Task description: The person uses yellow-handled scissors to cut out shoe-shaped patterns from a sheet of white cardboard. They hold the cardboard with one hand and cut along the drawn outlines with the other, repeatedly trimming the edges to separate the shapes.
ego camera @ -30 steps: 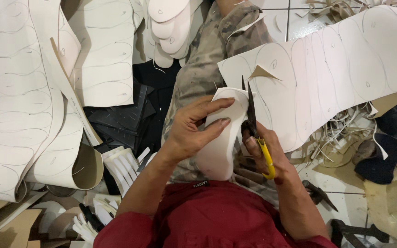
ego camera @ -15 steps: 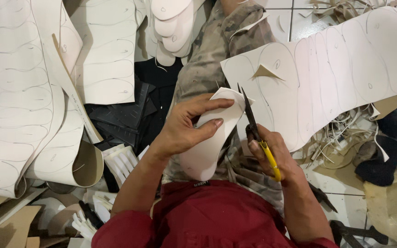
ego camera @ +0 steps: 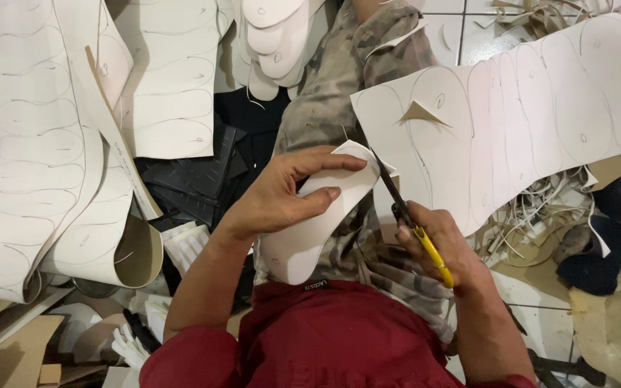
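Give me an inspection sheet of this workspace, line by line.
Surface: tiled floor, mostly covered.
Job's things: white insole piece on the lap; yellow-handled scissors at its top edge.
Clutter: marked sheets, cut insoles, offcut strips, dark scraps.
Grips: left hand holds the piece; right hand holds the scissors.
Cables: nothing seen.
Surroundings: camouflage trousers, red shirt.

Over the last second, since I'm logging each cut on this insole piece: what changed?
The white insole piece has swung in the left hand, its lower end now pointing further toward the person's left. The scissors in the right hand now cut at its upper corner. Both grips and the marked sheet are unchanged.
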